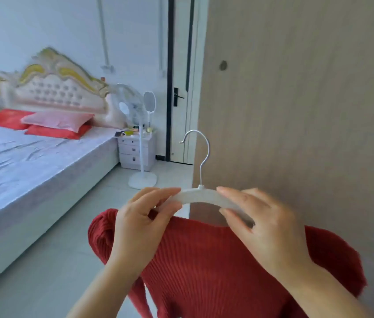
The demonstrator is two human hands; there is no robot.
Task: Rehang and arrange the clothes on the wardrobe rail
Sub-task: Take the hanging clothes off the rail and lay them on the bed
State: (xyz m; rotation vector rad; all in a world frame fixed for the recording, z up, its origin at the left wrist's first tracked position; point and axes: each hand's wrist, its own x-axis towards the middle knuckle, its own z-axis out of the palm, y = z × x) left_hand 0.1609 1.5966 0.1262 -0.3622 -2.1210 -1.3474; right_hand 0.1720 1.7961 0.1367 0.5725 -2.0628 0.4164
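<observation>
A white plastic hanger (pixel 198 195) with a metal hook pointing up sits in front of me at chest height. A red ribbed knit top (pixel 206 269) hangs from it, its neckline just below the hanger's middle. My left hand (pixel 141 223) pinches the hanger's left arm, with the top's shoulder bunched under it. On the hanger's right arm my right hand (pixel 264 228) grips with thumb below and fingers above. The wardrobe rail is not in view.
A beige wardrobe panel (pixel 307 111) with a small round knob fills the right side. A bed (pixel 32 161) with red and pink pillows lies to the left. A white standing fan (pixel 141 143), a white nightstand (pixel 135 152) and a door (pixel 181 88) stand behind.
</observation>
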